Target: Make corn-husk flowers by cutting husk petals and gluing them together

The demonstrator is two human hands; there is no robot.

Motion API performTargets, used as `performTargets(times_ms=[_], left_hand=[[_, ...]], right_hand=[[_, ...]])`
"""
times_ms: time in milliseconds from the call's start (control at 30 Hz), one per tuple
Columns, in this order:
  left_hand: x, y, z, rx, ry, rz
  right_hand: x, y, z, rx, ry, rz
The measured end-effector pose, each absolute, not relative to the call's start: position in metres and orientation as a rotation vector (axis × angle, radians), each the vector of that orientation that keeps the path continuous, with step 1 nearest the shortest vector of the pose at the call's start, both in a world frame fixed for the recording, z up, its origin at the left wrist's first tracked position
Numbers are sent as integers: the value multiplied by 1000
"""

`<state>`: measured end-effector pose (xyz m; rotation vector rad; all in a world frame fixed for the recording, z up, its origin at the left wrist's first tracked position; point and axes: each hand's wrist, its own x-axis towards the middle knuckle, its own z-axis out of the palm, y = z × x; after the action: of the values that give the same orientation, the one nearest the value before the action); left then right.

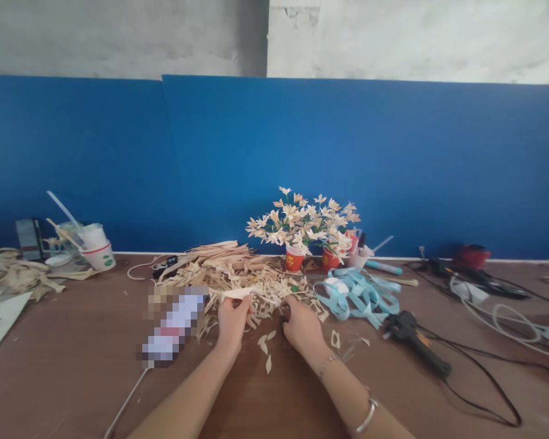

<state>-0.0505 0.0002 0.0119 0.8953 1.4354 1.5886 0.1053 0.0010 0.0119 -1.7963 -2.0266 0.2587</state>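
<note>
My left hand (231, 323) pinches a pale strip of dried husk (238, 294) between thumb and fingers. Close to it, my right hand (302, 326) is closed around scissors (282, 323); their dark handle shows at the fingers, while the blades are hard to make out. Both hands are just in front of a heap of dried husk scraps (224, 268). A few small petal-shaped pieces (263, 346) lie on the table between my forearms. Behind the heap stand husk flowers (297, 219) in small red cups (294, 261).
Light blue ribbon (363, 296) lies right of the heap, beside a black glue gun (416, 344) with a trailing cord. A blurred phone-like object (174, 329) with a cable is at left. Further left stands a white cup (98, 255). A blue partition (274, 152) borders the table (73, 378).
</note>
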Motion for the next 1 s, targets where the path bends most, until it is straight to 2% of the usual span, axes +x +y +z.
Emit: performTargets(times_ms=[133, 300, 400, 700, 1000], left_hand=[[-49, -2, 14, 893, 1437, 1541], [-46, -5, 16, 922, 1372, 1479], [-45, -6, 15, 910, 1291, 1475], [-39, -12, 19, 1010, 1092, 1316], [-34, -19, 23, 1080, 1009, 1150]], right_hand=[[127, 13, 10, -1747, -1863, 400], [142, 23, 12, -1416, -1662, 581], [140, 21, 15, -1300, -1604, 625], [120, 12, 13, -1036, -1402, 1056], [114, 3, 29, -984, -1288, 1251]])
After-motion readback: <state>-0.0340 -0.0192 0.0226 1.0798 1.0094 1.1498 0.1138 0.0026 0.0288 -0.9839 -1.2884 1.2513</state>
